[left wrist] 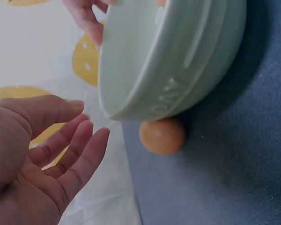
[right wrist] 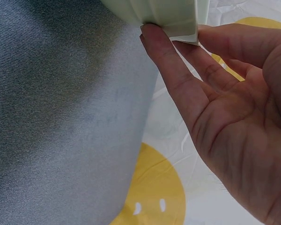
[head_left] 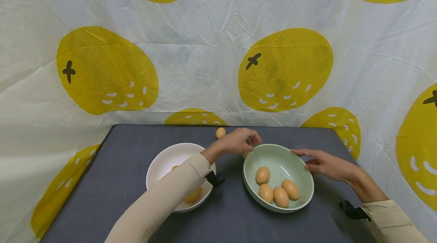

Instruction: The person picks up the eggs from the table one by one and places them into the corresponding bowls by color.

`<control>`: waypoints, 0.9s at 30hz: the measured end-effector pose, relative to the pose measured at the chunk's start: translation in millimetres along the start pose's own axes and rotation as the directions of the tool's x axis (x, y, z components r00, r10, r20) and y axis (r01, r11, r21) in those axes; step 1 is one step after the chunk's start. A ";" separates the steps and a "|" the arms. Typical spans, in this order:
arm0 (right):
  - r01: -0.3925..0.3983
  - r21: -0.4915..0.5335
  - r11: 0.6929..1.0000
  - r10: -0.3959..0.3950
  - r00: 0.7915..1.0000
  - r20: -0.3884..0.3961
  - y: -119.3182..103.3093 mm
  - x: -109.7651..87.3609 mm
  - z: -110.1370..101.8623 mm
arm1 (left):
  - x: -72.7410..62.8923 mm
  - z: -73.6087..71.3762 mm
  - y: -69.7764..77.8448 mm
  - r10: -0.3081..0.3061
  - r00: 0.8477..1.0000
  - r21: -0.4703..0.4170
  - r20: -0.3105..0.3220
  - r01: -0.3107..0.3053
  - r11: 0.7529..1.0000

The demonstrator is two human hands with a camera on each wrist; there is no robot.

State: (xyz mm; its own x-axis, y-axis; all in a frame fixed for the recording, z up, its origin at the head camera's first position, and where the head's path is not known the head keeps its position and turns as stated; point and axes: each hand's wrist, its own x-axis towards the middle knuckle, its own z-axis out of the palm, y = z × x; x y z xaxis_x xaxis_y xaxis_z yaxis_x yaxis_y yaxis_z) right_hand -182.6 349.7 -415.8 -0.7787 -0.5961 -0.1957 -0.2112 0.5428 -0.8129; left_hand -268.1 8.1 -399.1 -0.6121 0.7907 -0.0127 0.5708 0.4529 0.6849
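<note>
A pale green bowl (head_left: 252, 163) stands on the dark table with several brown eggs (head_left: 281, 196) inside, and its near side seems tilted down. My right hand (head_left: 326, 165) pinches the bowl's right rim, thumb on one side and fingers on the other, as the right wrist view shows. Beside the far left rim hovers my left hand (head_left: 240, 140), fingers loosely bent and holding nothing. Just under it, one brown egg (left wrist: 162, 136) lies on the table against the bowl's outer wall. The left forearm covers part of a white bowl (head_left: 160, 163) holding rounded orange-brown things (head_left: 192, 196).
Another brown egg (head_left: 220, 133) lies near the back edge of the dark table (head_left: 112, 182). A white curtain (head_left: 198, 68) with big yellow fruit prints hangs right behind the table. Dark straps (head_left: 353, 210) sit around both wrists.
</note>
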 end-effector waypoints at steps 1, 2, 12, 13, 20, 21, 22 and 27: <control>0.001 0.000 1.000 -0.001 1.000 0.000 -0.2 -0.1 0.0 | 0.2 -0.4 -1.6 -0.003 1.000 0.005 -0.009 0.003 1.000; 0.001 -0.001 1.000 -0.001 1.000 0.000 -0.3 -0.1 0.0 | 0.5 -0.8 -3.0 -0.007 1.000 0.006 -0.018 0.007 1.000; 0.007 0.005 1.000 -0.007 1.000 0.007 0.2 -0.3 -0.8 | 8.9 1.9 -16.5 -0.061 0.997 0.067 -0.044 0.064 0.996; 0.005 0.005 1.000 -0.005 1.000 0.007 0.0 -0.4 -0.7 | 10.1 2.7 -17.7 -0.062 0.997 0.080 -0.038 0.065 0.995; -0.003 -0.001 1.000 0.003 1.000 0.004 1.3 -0.5 -0.5 | 16.3 8.6 -23.2 -0.084 0.996 0.151 0.042 0.076 0.986; -0.003 0.001 1.000 0.003 1.000 0.005 1.6 -0.6 -0.4 | 16.9 9.5 -23.4 -0.091 0.994 0.158 0.058 0.080 0.984; -0.005 0.003 1.000 0.005 1.000 0.005 1.9 -0.6 -0.4 | 17.3 10.4 -23.5 -0.099 0.993 0.167 0.070 0.087 0.982; -0.013 0.006 1.000 0.013 1.000 0.001 0.5 -0.8 0.4 | 18.8 14.2 -21.6 -0.120 0.985 0.211 0.128 0.091 0.973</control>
State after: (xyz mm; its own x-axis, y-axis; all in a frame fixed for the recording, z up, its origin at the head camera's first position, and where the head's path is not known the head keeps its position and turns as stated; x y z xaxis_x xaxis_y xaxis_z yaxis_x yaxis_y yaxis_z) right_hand -181.9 350.2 -416.2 -0.7808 -0.5895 -0.2068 -0.1975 0.5470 -0.8135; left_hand -284.3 19.0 -424.5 -0.6009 0.7770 -0.1875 0.6157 0.5995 0.5114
